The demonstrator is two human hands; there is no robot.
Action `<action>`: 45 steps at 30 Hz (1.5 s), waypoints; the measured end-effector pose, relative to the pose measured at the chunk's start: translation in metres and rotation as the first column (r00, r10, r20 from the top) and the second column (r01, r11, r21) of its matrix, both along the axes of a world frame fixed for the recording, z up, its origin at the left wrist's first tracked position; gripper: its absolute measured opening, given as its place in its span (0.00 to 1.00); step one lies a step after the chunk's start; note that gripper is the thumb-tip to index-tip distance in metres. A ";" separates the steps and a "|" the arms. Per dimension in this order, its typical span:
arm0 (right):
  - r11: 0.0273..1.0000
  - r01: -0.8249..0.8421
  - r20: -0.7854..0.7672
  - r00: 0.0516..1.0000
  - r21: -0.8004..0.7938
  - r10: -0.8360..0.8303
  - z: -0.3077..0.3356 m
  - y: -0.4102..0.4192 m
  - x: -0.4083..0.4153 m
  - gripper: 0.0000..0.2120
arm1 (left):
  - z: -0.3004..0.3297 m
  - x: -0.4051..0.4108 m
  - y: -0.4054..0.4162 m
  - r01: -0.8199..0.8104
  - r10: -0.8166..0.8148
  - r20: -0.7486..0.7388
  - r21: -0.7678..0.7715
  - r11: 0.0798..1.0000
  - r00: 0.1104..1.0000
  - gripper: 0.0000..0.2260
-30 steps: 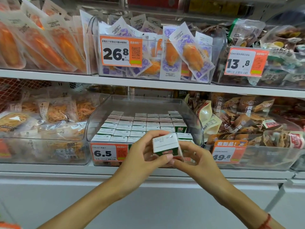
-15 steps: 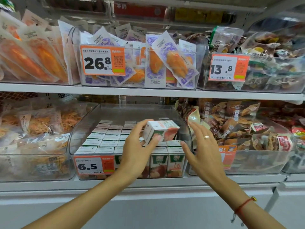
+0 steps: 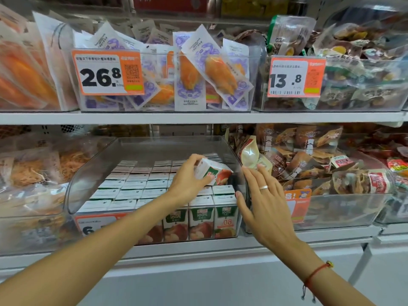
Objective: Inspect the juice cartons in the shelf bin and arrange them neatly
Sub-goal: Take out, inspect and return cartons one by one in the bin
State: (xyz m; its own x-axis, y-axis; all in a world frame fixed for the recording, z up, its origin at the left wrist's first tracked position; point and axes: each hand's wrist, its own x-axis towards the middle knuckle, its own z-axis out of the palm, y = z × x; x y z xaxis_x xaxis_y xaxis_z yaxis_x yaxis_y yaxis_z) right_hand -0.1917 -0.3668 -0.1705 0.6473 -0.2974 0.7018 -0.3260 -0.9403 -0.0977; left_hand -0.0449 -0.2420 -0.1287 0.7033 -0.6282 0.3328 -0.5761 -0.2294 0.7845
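A clear plastic shelf bin [image 3: 92,171] on the lower shelf holds several small juice cartons [image 3: 136,186] standing in tidy rows, white tops up. My left hand [image 3: 187,184] grips one tilted juice carton [image 3: 215,172] over the right rear part of the bin, above a dark gap in the rows. My right hand [image 3: 262,202] hovers with straight fingers at the bin's right wall and holds nothing. The front row shows green and red labels through the bin's front.
An orange price tag [image 3: 92,224] reading 6.5 hangs on the bin's front. Bins of packaged snacks [image 3: 331,173] stand left and right. The upper shelf [image 3: 198,117] overhangs with more bins and price tags [image 3: 108,72].
My left hand has carried the carton from in front of the bin back into it, toward the right rear. My right hand let go of it and moved to the bin's right side.
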 end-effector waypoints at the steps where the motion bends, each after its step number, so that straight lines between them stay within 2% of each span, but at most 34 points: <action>1: 1.000 -0.002 0.002 1.000 0.000 0.002 0.000 0.000 0.000 0.28 | 0.004 0.005 0.003 0.049 -0.049 0.004 0.028 0.998 0.999 0.18; 4: 1.000 0.006 0.002 1.000 -0.018 -0.006 -0.001 -0.001 0.000 0.28 | 0.022 0.019 0.001 0.148 -0.179 0.130 0.214 0.966 0.975 0.19; 6: 1.000 0.010 -0.008 1.000 -0.023 -0.010 -0.001 -0.002 0.001 0.28 | 0.032 0.023 -0.008 0.124 -0.239 0.271 0.379 0.917 0.932 0.20; 8: 1.000 0.014 -0.016 1.000 -0.025 -0.014 -0.001 -0.002 0.001 0.28 | 0.039 0.024 -0.019 0.114 -0.288 0.320 0.468 0.876 0.903 0.20; 13: 1.000 0.013 -0.024 1.000 -0.019 -0.014 -0.002 -0.002 0.001 0.28 | 0.029 0.023 -0.036 0.089 -0.235 0.275 0.456 0.886 0.932 0.25; 16: 0.999 0.017 -0.014 1.000 -0.030 -0.017 -0.001 -0.002 0.000 0.27 | 0.010 0.025 -0.036 0.070 -0.211 0.264 0.458 0.886 0.941 0.18; 19: 0.999 0.018 -0.010 1.000 -0.033 -0.018 0.000 -0.001 0.000 0.28 | 0.002 0.027 -0.030 0.070 -0.185 0.235 0.425 0.903 0.954 0.15; 23: 0.999 0.016 0.012 1.000 -0.041 -0.015 -0.001 -0.001 0.001 0.27 | 0.001 0.028 -0.028 -0.003 -0.172 0.355 0.443 0.896 0.919 0.13; 27: 0.999 0.018 0.033 0.999 -0.045 -0.017 -0.003 -0.002 0.002 0.27 | 0.005 0.038 -0.033 0.052 -0.158 0.226 0.415 0.908 0.961 0.16; 29: 0.999 0.021 0.045 0.999 -0.047 -0.019 -0.004 -0.003 0.003 0.27 | 0.010 0.049 -0.038 0.017 -0.186 0.292 0.498 0.867 0.938 0.15; 31: 0.998 0.021 0.056 0.998 -0.056 -0.018 -0.005 -0.003 0.004 0.27 | 0.015 0.060 -0.043 -0.005 -0.265 0.344 0.618 0.786 0.901 0.16; 35: 0.999 0.003 0.093 0.996 -0.051 0.001 -0.005 -0.004 0.006 0.26 | 0.030 0.074 -0.054 0.044 -0.362 0.274 0.740 0.671 0.891 0.18; 38: 0.999 -0.018 0.110 0.994 -0.044 0.023 -0.007 -0.004 0.006 0.26 | 0.035 0.082 -0.065 0.015 -0.400 0.283 0.800 0.599 0.872 0.20; 42: 0.999 -0.033 0.131 0.991 -0.039 0.038 -0.009 -0.006 0.008 0.26 | 0.033 0.089 -0.071 0.000 -0.378 0.263 0.821 0.570 0.888 0.22; 45: 0.999 -0.040 0.129 0.991 -0.033 0.044 -0.009 -0.007 0.009 0.26 | 0.028 0.088 -0.067 0.021 -0.389 0.275 0.793 0.609 0.879 0.22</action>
State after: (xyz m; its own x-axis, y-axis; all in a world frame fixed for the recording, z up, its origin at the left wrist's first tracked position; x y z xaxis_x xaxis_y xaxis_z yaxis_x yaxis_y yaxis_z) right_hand -0.1828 -0.3734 -0.1795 0.5615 -0.2488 0.7892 -0.2723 -0.9562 -0.1076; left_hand 0.0428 -0.3087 -0.1005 0.4464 -0.8863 -0.1232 -0.8849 -0.4577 0.0863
